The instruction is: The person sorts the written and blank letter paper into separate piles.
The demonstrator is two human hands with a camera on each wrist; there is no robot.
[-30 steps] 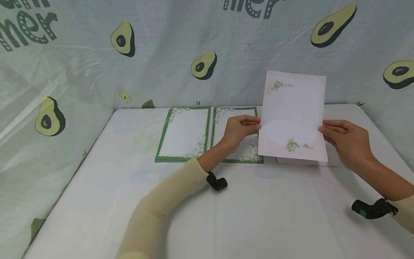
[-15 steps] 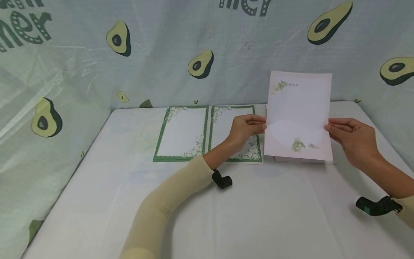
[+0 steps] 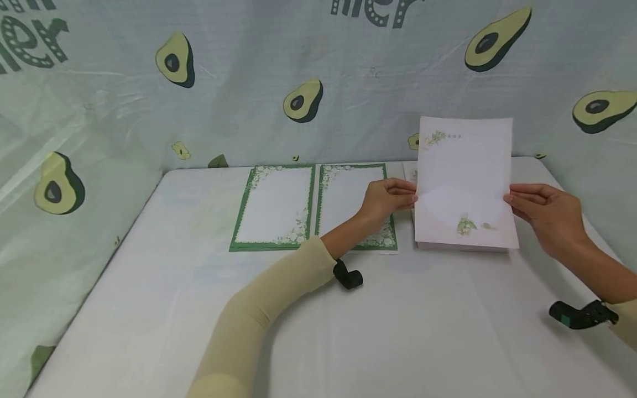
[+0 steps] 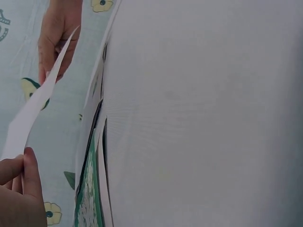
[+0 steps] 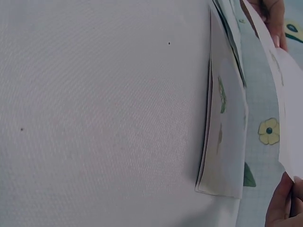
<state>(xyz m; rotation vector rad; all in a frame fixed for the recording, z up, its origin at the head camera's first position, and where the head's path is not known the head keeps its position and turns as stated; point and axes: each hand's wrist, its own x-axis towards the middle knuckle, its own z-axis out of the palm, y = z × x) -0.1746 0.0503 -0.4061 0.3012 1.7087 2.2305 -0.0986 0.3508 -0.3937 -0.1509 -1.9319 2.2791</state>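
Observation:
A pale pink sheet of paper (image 3: 463,182) with small leafy prints is held up, its printed face toward the head camera. My left hand (image 3: 385,202) pinches its left edge between thumb and fingers; my right hand (image 3: 549,215) pinches the right edge. In the left wrist view the sheet (image 4: 31,113) is seen nearly edge-on between both hands. Below it, apart from it, a stack of similar pale sheets (image 5: 225,142) lies on the table in the right wrist view. Most of that stack is hidden behind the raised sheet in the head view.
Left of the raised sheet lie two piles of green-bordered paper, a left pile (image 3: 273,204) and a right pile (image 3: 343,193) partly covered by my left arm. They rest on a white-covered table (image 3: 398,331). An avocado-print curtain (image 3: 239,99) hangs behind.
Both hands have carried the sheet a little to the right, and it has come down slightly over the pale stack. The grip on both edges is the same. The head view has shifted slightly.

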